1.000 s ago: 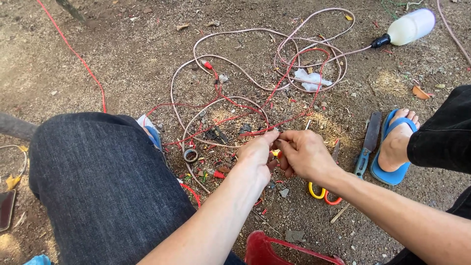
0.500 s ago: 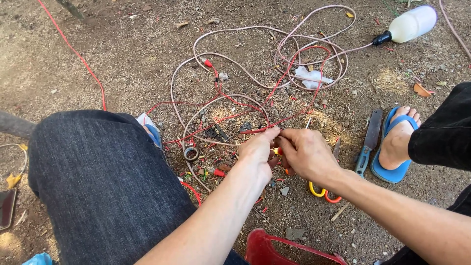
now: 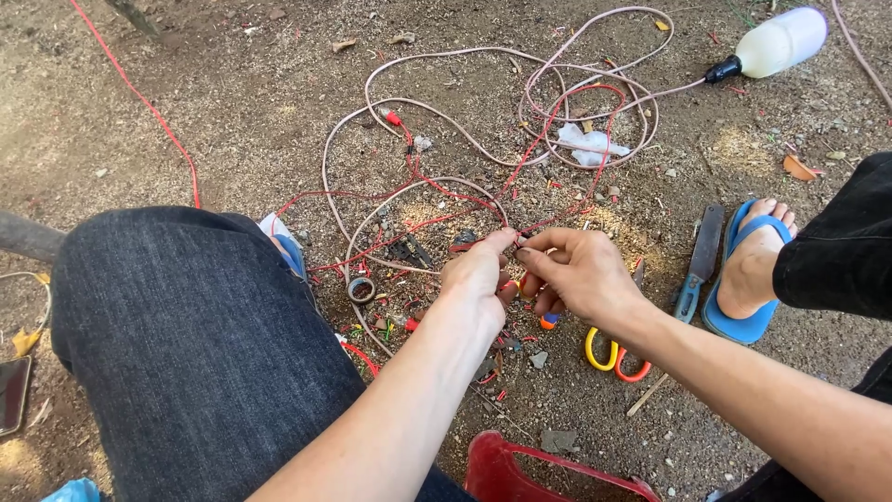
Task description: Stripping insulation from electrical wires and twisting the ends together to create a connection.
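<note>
Though a second has passed, little has shifted — the left hand (image 3: 478,274) and right hand (image 3: 576,274) stay pinched together on the thin red wire (image 3: 437,221) above the dirt ground (image 3: 232,102), so the joining goes on.

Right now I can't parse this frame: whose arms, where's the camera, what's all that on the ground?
There is one view, from a camera on a person's head, looking down at their own two bare arms. The left hand and right hand meet fingertip to fingertip, pinching a thin red wire between them. Their knee in dark blue denim fills the lower left. On the bare dirt ground lie loops of pinkish cable running to a white bulb on a black socket, orange and yellow handled scissors, a small roll of tape, and a blue-handled tool beside a foot in a blue sandal.
</note>
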